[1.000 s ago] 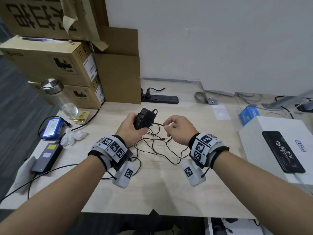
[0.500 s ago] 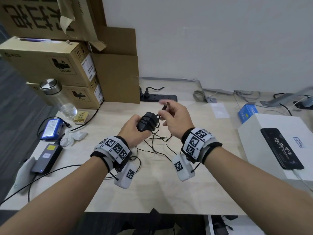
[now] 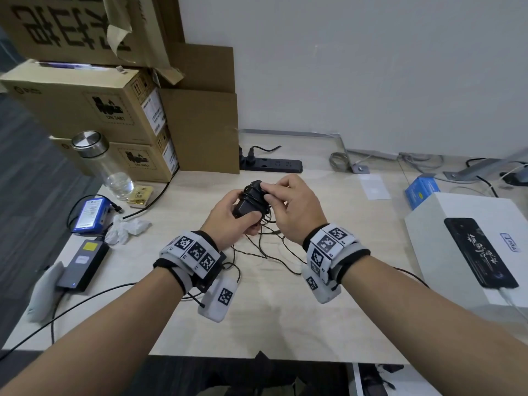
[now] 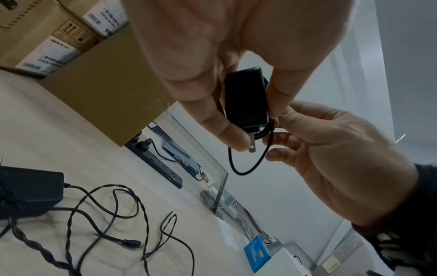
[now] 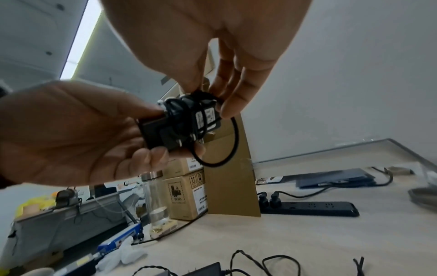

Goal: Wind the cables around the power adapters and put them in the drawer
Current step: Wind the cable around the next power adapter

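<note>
The left hand (image 3: 228, 217) grips the black power adapter (image 3: 250, 202) above the surface (image 3: 271, 324); the right hand (image 3: 291, 207) pinches its cable (image 5: 227, 149). One slack loop hangs free: if the pinch loosens, I think the windings can spring off.

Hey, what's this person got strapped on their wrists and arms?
Both forearms are bare, with no sleeves. Each wrist carries a band of white panels printed with square black-and-white markers, over grey and black straps: the left wrist band and the right wrist band. Below each hangs a small white camera pod with its own marker, left pod and right pod, trailing thin black leads.
</note>
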